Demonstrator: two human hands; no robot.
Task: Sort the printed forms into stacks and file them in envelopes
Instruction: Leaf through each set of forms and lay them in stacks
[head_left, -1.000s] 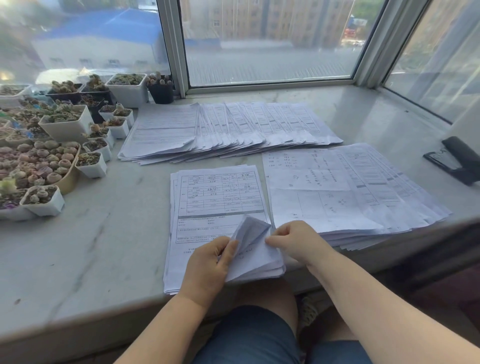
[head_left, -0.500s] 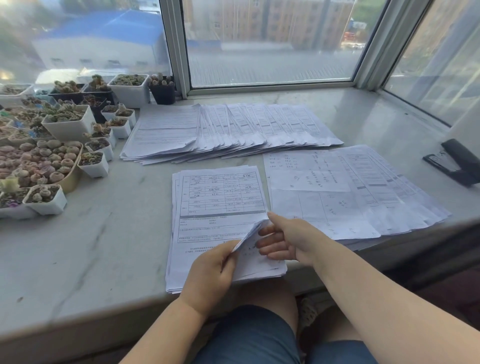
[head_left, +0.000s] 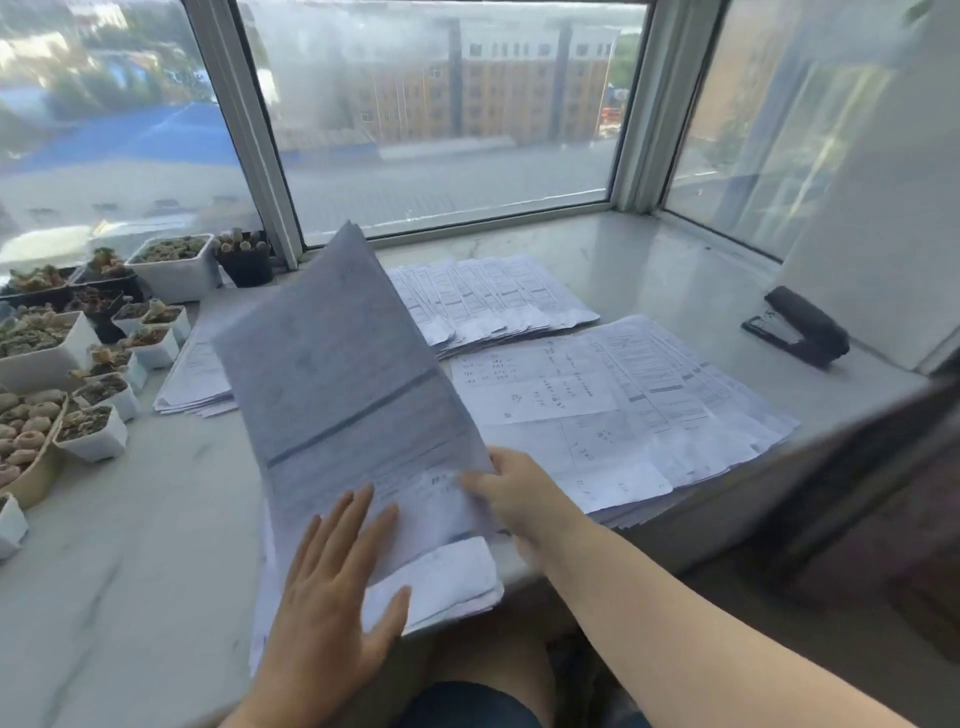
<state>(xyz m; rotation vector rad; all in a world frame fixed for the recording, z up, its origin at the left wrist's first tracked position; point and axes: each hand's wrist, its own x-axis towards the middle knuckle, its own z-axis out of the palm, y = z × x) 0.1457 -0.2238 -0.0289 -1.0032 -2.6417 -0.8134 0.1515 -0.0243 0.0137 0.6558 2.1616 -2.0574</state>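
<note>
While the right hand (head_left: 511, 488) pinches the near right corner of a lifted batch of forms (head_left: 343, 395), the sheets stand tilted up off the near stack (head_left: 441, 584), blank backs toward the camera. Grip on that side: thumb over the top face, fingers hidden behind the paper, clamped on the batch. Left hand (head_left: 332, 597) lies flat on the near stack, fingers straight and spread, pressing the lower sheets down; that grip is apart and holds nothing.

Step in hand, as I read it: sorting, peeling a set of forms off the near stack to move it to one of the piles. No envelopes in view, so filing is judged not yet begun.

Placement of the rest:
- Fanned row of forms (head_left: 493, 296) far centre on the marble table (head_left: 130, 519), partly hidden by the raised batch.
- Second fanned pile (head_left: 649, 395) right of the near stack, just beside the right hand.
- Succulent pots (head_left: 93, 395) far left.
- Black stapler (head_left: 797, 325) far right.

Next move calls for carrying the batch clear without dragging the sheets beneath, left hand keeping pressure, then laying it square on the matching pile. Print is too blurred to say which pile.
</note>
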